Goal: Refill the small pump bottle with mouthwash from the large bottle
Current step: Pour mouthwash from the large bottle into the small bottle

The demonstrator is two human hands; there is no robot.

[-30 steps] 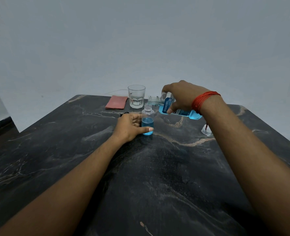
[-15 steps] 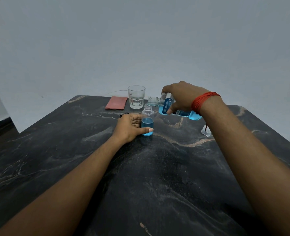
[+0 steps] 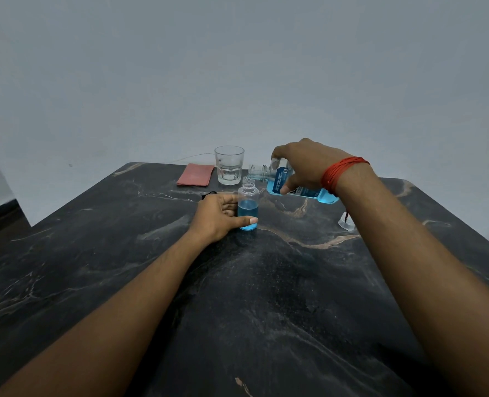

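Observation:
A small clear bottle (image 3: 248, 207) stands upright and uncapped on the dark marble table (image 3: 266, 296), roughly half full of blue liquid. My left hand (image 3: 217, 217) is wrapped around its lower half. My right hand (image 3: 303, 164) grips the large mouthwash bottle (image 3: 292, 183), which lies tipped on its side in the air, its open neck pointing left just over the small bottle's mouth. Blue mouthwash pools in the large bottle's lower side. A red thread circles my right wrist.
A glass tumbler (image 3: 229, 165) with a little clear liquid stands behind the small bottle. A pink folded cloth (image 3: 195, 174) lies to its left. A small clear cap (image 3: 346, 223) rests on the table under my right forearm. A dark item (image 3: 209, 194) peeks out behind my left hand.
Both hands and both bottles hold nearly the same pose. The blue level in the small bottle looks about the same.

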